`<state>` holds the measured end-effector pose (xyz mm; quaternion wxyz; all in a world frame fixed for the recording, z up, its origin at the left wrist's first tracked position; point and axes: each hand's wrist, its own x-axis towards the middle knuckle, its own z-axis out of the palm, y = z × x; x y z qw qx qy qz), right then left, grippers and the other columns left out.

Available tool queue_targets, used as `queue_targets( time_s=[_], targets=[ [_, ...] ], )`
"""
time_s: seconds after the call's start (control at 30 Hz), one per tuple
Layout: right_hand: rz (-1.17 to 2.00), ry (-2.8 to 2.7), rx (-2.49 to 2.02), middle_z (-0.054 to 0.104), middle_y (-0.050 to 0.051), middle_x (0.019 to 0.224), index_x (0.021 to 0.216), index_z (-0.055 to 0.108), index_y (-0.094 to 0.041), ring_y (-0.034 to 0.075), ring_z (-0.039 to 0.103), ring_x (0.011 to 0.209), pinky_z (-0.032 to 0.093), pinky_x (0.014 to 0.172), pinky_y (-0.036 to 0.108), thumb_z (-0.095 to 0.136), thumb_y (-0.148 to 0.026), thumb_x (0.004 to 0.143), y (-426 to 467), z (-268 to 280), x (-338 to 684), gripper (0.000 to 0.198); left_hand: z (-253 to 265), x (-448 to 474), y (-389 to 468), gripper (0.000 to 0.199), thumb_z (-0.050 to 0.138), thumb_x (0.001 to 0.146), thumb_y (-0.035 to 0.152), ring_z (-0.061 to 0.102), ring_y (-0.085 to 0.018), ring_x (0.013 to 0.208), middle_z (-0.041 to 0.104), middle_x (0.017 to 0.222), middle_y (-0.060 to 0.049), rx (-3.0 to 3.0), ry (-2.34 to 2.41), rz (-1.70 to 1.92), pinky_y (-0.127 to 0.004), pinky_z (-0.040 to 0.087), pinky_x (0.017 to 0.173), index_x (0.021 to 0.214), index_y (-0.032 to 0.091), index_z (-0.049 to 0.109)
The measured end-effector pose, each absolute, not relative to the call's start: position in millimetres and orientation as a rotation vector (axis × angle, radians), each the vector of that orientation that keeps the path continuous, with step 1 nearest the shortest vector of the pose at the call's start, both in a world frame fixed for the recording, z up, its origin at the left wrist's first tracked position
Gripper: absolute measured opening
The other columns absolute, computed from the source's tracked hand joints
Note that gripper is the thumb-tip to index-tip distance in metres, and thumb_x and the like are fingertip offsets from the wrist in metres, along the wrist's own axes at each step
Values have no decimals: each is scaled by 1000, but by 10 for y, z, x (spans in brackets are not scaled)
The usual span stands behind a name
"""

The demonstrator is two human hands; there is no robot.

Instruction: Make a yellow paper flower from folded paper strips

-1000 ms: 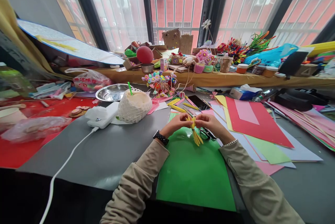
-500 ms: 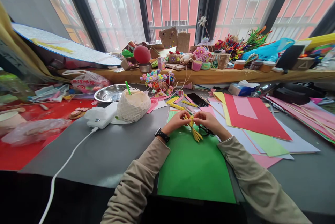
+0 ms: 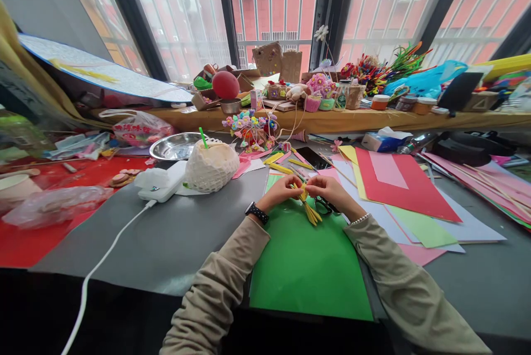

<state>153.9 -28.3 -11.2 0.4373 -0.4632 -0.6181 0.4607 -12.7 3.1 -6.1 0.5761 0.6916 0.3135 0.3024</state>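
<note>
Both hands meet over a green paper sheet (image 3: 311, 272) on the grey table. Between them is a yellow folded-paper piece (image 3: 310, 210), its narrow petal-like strips fanning down toward me. My left hand (image 3: 282, 191) pinches its upper part from the left. From the right, the fingertips of my right hand (image 3: 329, 190) close on the same upper part. The fingers cover most of that end, so its exact shape is hidden. Beside the right hand lies a pair of black-handled scissors (image 3: 326, 206), partly covered. Yellow paper strips (image 3: 280, 168) lie just beyond the hands.
A netted coconut (image 3: 211, 167) with a green straw and a white power strip (image 3: 164, 182) with its cable stand left. A metal dish (image 3: 176, 147) is behind them. Red card (image 3: 409, 183) and other papers lie right. A phone (image 3: 313, 158) and craft flowers (image 3: 251, 128) sit further back.
Almost nothing differs. Both hands stay on the yellow paper piece, with only tiny finger shifts and a very slight camera movement.
</note>
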Motion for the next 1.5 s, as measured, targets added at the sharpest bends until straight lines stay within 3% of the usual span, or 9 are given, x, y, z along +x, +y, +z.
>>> queue_targets(
  time_s=[0.47, 0.93, 1.27, 1.5],
  targets=[
    [1174, -1545, -1199, 55, -3, 57, 68, 54, -14, 8, 50, 50, 40, 51, 23, 64, -41, 58, -258, -124, 1524, 30, -85, -110, 28, 24, 60, 62, 24, 50, -6, 59, 46, 67, 4, 1655, 728, 705, -20, 46, 53, 77, 13, 46],
    [423, -1854, -1302, 58, 2, 61, 65, 51, -18, 12, 51, 52, 42, 48, 25, 55, -31, 68, -327, -126, 1430, 14, -132, -84, 39, 21, 58, 61, 22, 49, -7, 54, 47, 61, 4, 1718, 837, 729, -18, 44, 46, 74, 15, 43],
    [479, -1835, -1297, 61, 4, 69, 76, 54, -17, 15, 57, 61, 48, 57, 29, 54, -28, 71, -313, -134, 1444, 12, -156, -85, 69, 20, 57, 62, 23, 50, -7, 58, 47, 68, 2, 1791, 798, 790, -20, 45, 48, 74, 14, 44],
    [309, -1888, -1264, 61, 4, 69, 73, 55, -17, 15, 57, 62, 47, 59, 29, 53, -25, 73, -336, -140, 1414, 8, -147, -87, 66, 17, 57, 62, 21, 48, -6, 57, 48, 68, 2, 1843, 842, 829, -18, 42, 49, 72, 13, 46]
  ],
)
